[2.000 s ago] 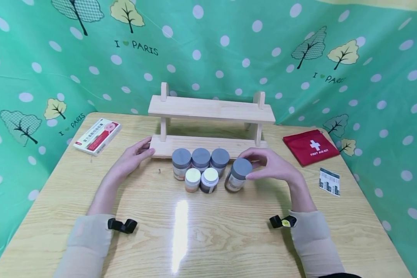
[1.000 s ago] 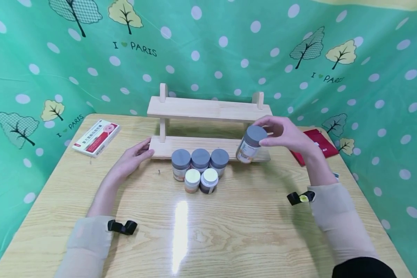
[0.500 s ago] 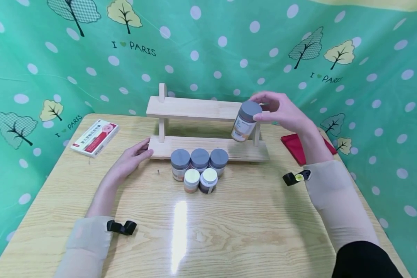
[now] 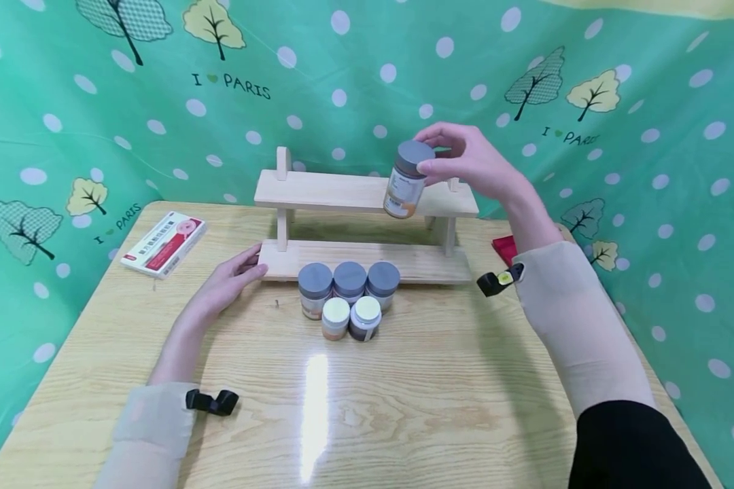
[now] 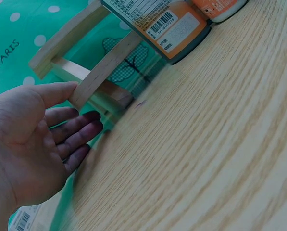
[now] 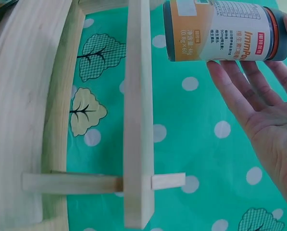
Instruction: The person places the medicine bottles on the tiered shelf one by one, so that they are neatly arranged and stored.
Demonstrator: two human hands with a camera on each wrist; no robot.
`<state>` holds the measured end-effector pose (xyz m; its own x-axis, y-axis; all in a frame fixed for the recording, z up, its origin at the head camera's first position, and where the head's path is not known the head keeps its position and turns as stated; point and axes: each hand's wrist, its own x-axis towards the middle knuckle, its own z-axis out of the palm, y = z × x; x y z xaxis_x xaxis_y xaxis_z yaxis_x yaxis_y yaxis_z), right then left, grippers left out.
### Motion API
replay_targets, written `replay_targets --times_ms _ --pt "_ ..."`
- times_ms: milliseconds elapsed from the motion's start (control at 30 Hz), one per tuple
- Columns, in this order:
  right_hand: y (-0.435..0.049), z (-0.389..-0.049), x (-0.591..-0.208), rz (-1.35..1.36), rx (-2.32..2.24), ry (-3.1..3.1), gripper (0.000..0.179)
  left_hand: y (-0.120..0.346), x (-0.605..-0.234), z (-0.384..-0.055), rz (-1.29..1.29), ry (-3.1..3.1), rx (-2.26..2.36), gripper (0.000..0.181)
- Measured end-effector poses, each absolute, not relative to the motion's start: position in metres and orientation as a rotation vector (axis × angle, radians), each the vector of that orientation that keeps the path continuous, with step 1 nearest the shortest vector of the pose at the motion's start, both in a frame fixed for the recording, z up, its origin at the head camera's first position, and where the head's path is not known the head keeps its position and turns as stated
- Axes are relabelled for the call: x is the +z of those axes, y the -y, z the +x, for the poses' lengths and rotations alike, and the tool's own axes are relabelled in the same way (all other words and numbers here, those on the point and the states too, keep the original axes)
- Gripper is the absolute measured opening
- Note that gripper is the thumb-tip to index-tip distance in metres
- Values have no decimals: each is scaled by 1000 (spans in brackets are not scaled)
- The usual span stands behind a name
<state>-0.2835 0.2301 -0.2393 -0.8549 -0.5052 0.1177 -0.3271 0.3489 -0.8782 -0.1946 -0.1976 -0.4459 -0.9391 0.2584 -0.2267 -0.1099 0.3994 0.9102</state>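
Right hand (image 4: 472, 161) pinches a grey-lidded jar (image 4: 404, 193); left hand (image 4: 226, 282), loosely spread, touches the rack (image 4: 367, 253).

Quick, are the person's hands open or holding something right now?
Left hand: open, its thumb against the end of the lower wooden shelf.
Right hand: closed around the top of a grey-lidded bottle, holding it.

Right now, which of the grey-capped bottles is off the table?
The bottle held up in the right hand near the upper shelf; the other three grey-capped bottles stand in a row on the table.
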Motion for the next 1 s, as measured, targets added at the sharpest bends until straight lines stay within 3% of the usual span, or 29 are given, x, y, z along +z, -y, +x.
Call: replay_targets --times_ms 400,1000 --pt "-191 -304 -225 -725 -1555 -2428 42 198 -447 -195 145 -2328 1568 74" --pt "-131 -330 -233 -700 -1634 -2401 45 198 -448 -196 129 -2337 1553 75"
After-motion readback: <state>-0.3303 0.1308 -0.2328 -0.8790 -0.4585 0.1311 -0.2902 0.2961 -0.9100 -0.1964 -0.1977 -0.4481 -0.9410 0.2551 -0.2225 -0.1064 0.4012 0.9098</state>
